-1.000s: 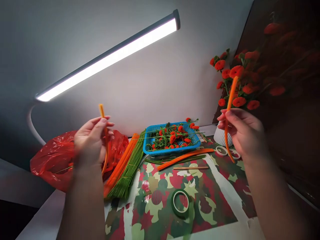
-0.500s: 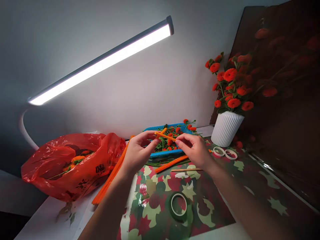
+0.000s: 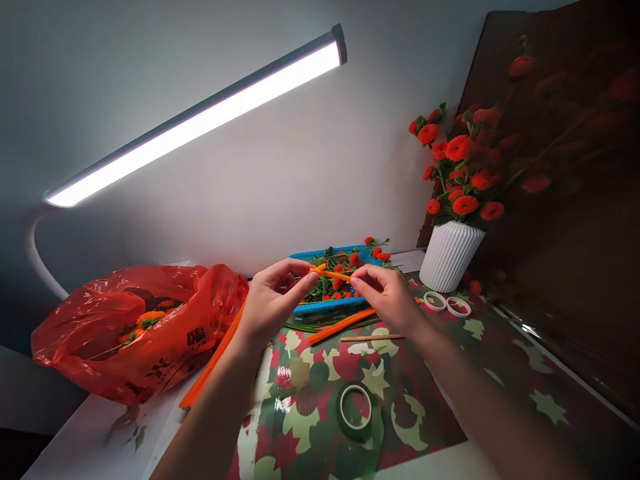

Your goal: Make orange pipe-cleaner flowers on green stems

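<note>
1. Pale wall point(image 3: 240, 180) beyond left hand point(image 3: 274, 293) and right hand point(image 3: 389, 293); patterned covering point(image 3: 320, 363) below.
2. Pinches crossed orange strips point(image 3: 337, 275) between them, with left near the crossing, with right at one end.
3. Blue basket point(image 3: 325, 307) just beyond both.

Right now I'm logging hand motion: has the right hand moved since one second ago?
Yes, left: the right hand, which partly covered the white vase then, now shows left of it, in front of the blue basket.
</note>
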`<state>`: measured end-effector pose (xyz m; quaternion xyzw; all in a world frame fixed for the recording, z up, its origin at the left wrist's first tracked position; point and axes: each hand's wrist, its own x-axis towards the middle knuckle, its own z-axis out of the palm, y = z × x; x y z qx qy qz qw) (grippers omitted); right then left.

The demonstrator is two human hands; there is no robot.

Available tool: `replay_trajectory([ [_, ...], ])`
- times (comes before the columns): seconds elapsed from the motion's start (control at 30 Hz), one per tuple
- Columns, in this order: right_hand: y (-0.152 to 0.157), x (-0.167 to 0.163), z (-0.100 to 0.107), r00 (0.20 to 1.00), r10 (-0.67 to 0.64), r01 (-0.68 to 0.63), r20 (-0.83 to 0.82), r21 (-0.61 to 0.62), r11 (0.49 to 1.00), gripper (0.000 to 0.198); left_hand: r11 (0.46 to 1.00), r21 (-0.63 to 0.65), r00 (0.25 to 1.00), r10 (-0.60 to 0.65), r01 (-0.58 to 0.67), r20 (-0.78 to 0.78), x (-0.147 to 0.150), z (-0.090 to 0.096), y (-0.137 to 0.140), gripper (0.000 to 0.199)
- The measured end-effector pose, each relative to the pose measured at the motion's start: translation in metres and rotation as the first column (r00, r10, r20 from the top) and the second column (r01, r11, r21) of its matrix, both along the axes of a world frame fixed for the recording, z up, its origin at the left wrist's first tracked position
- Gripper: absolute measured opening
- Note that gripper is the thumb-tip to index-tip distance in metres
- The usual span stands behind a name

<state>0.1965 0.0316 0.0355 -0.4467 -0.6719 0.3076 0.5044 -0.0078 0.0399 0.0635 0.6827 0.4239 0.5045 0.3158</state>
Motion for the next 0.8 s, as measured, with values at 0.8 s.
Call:
replay_trajectory([
  [0.8,-0.016,-0.013,0.006,0.997,0.033,-0.023,-0.068,0.147,0.989,0.02,0.995,0.067,0.997,-0.075,0.073,0.025,0.017,-0.004,-0.011,0.016],
])
